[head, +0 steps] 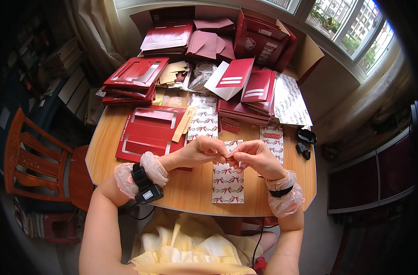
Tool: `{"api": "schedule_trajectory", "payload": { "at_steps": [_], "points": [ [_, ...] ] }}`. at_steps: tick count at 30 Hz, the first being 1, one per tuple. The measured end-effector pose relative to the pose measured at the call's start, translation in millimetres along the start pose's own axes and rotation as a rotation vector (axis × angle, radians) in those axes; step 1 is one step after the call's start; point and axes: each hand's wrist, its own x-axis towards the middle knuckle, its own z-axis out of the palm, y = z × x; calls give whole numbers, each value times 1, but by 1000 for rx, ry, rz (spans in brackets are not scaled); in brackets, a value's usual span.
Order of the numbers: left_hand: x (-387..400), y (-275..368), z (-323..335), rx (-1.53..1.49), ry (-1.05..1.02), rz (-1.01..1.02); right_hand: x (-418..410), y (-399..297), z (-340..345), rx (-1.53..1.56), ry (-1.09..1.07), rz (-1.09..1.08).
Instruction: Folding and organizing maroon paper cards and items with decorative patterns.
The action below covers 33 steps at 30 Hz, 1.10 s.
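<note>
My left hand (209, 151) and my right hand (252, 156) meet at the middle of the table, both pinching a small red label (229, 158) between their fingertips. Beneath them lies a white card (228, 187) printed with red bows and green sprigs; my hands cover part of it. To its right is a like-patterned card (271, 142) bearing a small red label (272, 135). Several more red labels (231, 123) lie beyond my hands. Left of my left hand is a flat red cardboard wallet pack (148, 132) with cut-out windows, and tan paper strips (184, 123) rest on its edge.
Stacked red packs (136, 74) stand at the back left. Red folded cards (245, 111) are piled behind my hands, near patterned sheets (291, 99). A large red box (264, 41) stands at the back. Black objects (306, 136) lie at the right edge. A wooden chair (40, 158) is at left.
</note>
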Motion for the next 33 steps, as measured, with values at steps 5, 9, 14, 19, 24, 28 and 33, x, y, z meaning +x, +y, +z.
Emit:
{"api": "schedule_trajectory", "payload": {
  "at_steps": [5,9,14,19,24,28,33],
  "points": [
    [5,7,8,233,161,2,4,5,-5,14,126,-8],
    [7,16,7,683,278,245,5,8,-5,51,169,-30],
    [6,22,9,844,254,297,6,6,-2,46,160,-62],
    [3,13,7,594,274,69,6,3,5,33,172,-100],
    [4,9,10,223,316,-113,8,7,11,-55,211,-140],
    [4,8,10,124,314,-162,10,12,8,-55,188,-174],
    [3,10,9,123,283,-173,10,13,7,-70,187,-172]
  ]
}}
